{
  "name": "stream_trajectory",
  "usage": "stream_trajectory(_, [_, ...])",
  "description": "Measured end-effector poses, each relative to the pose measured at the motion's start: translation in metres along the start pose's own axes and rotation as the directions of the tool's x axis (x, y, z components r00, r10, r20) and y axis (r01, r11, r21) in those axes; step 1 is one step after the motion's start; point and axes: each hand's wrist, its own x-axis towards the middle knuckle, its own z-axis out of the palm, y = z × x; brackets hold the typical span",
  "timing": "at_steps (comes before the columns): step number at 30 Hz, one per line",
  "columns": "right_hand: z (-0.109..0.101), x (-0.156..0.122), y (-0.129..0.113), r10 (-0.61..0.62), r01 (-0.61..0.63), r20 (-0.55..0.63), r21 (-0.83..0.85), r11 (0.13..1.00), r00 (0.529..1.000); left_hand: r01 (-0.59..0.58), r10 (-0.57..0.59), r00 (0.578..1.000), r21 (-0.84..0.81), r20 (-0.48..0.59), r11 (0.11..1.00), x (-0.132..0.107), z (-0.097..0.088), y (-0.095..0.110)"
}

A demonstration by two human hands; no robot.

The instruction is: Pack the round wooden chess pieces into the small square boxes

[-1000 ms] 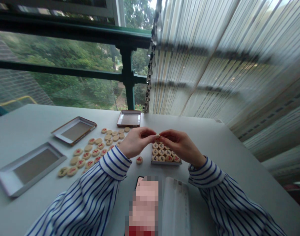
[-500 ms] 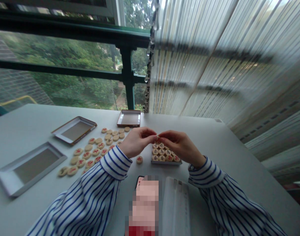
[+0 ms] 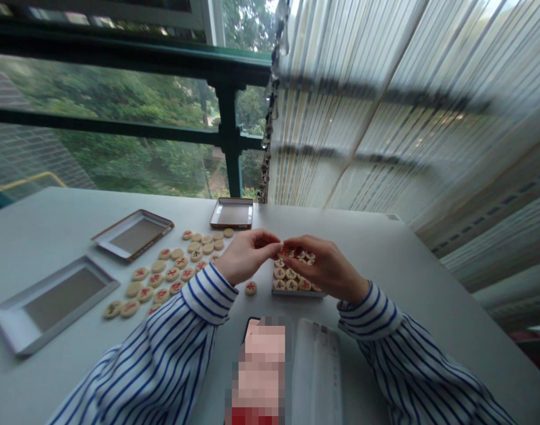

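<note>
Between the fingertips of my two hands is a round wooden Chinese chess piece (image 3: 285, 251) with a red character, just above the far left part of a shallow box (image 3: 296, 293). My left hand (image 3: 249, 252) pinches it from the left. On its other side, the thumb and forefinger of my right hand (image 3: 325, 263) grip the same disc. Rows of black and red marked pieces (image 3: 290, 274) fill the visible part of the box; my right hand hides the rest. A single red marked piece (image 3: 251, 288) lies on the table left of the box.
Many loose pieces (image 3: 172, 274) spread across the white table (image 3: 429, 330) at left, some blank side up. Three shallow trays or lids (image 3: 61, 301) stand beyond them. In front lie a phone (image 3: 262, 366), its screen blurred out, and a translucent plastic case (image 3: 316, 378).
My right hand has shifted slightly left, its fingers spread a little more around the piece. My left hand has barely moved.
</note>
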Motion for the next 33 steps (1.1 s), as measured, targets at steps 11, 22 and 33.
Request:
stream_trajectory(11, [-0.002, 0.000, 0.000, -0.021, 0.032, 0.067, -0.173, 0.984, 0.998, -0.006, 0.004, 1.000, 0.100, 0.017, 0.995, 0.000, 0.000, -0.003])
stream_trajectory(22, [-0.005, -0.002, 0.011, 0.077, 0.052, 0.338, -0.357, 0.933, 0.938, -0.090, 0.098, 0.995, 0.580, 0.017, 0.809, -0.001, -0.001, -0.014])
stream_trajectory(33, [-0.004, -0.004, 0.012, 0.078, 0.132, 0.471, -0.397, 0.908, 0.879, -0.100, 0.102, 0.994, 0.680, 0.038, 0.727, -0.002, -0.001, -0.018])
